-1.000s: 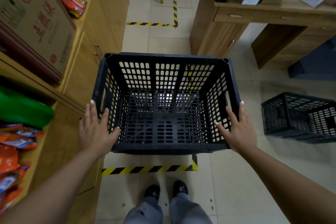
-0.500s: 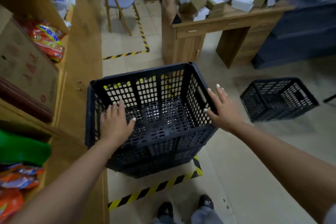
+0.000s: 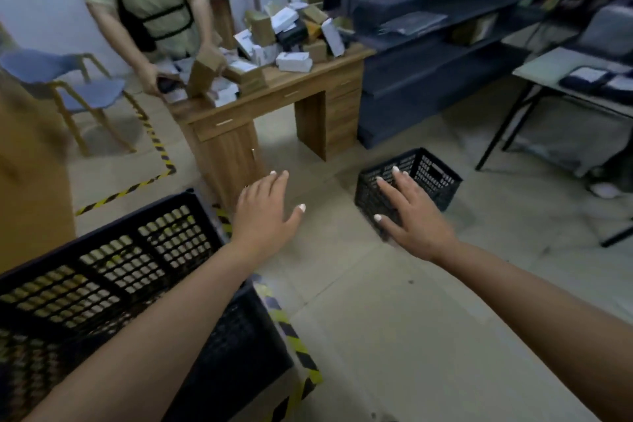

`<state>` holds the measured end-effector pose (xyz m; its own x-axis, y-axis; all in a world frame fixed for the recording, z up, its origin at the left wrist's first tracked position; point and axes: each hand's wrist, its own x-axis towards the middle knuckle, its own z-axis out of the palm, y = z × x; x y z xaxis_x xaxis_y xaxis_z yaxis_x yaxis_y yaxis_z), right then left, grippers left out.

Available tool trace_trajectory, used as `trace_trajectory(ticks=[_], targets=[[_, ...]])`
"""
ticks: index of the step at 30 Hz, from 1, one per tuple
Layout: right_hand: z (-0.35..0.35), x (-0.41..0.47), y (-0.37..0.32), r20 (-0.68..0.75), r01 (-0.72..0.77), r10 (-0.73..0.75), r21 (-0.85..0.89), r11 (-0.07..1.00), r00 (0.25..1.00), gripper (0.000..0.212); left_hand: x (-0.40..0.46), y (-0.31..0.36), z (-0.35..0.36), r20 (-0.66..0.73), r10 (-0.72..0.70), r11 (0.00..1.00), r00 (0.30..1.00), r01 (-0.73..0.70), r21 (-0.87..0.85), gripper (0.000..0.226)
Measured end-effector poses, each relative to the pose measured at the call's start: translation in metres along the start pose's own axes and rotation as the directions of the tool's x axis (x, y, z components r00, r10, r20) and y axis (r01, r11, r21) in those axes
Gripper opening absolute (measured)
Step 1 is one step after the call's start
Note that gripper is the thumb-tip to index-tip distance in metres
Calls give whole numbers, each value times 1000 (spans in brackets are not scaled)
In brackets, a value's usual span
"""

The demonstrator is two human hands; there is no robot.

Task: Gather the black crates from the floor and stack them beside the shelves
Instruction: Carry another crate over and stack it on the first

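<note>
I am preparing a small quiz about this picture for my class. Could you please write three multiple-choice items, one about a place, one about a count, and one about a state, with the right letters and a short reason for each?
1. Where is the far black crate?
A. On the floor, near the wooden desk
B. On top of the desk
C. On the blue chair

2. How many black crates are visible?
A. One
B. Two
C. Four

3. What are the left hand and right hand doing?
A. Both grip one crate
B. One holds a box
C. Both are open and empty

Answers:
1. A: it sits on the tiles just right of the desk.
2. B: only the far crate and the near black crate at the lower left show.
3. C: the fingers are spread and nothing is held.
</note>
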<state>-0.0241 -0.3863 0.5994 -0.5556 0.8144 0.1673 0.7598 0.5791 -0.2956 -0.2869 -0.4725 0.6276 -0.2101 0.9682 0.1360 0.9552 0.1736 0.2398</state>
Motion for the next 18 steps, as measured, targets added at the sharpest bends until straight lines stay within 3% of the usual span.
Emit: trace_trajectory(ticks=[8, 18], targets=[[-42, -4, 165, 28, -174, 175, -24, 984, 984, 72, 87, 142, 69, 90, 98, 995, 991, -99, 5, 73], [-44, 67, 308, 54, -249, 251, -35, 968, 966, 65, 231, 231, 158, 184, 185, 982, 965, -187, -8, 72]])
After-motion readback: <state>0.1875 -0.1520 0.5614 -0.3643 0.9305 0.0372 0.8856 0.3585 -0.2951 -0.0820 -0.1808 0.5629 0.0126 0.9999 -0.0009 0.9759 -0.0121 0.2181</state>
